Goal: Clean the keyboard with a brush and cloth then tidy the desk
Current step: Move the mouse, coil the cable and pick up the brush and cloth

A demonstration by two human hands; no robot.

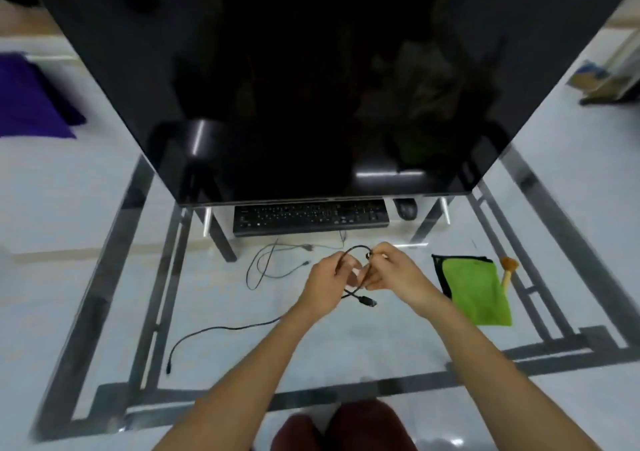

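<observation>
The black keyboard [310, 215] lies under the big dark monitor [311, 87] on a glass desk. In front of it, my left hand [327, 286] and my right hand [391, 272] both grip a black cable [221, 329], bent into a loop between them. One plug hangs just below my hands; the cable's other end trails across the glass to the lower left. A green cloth [479, 288] lies flat to the right of my right hand. The small wooden brush [508, 270] rests at the cloth's far right edge.
A black mouse [407, 208] sits right of the keyboard. A second, thinner cable [273, 263] lies loosely coiled on the glass left of my hands. The desk's metal frame [104, 277] shows through the glass. A purple cushion [27, 100] lies at far left.
</observation>
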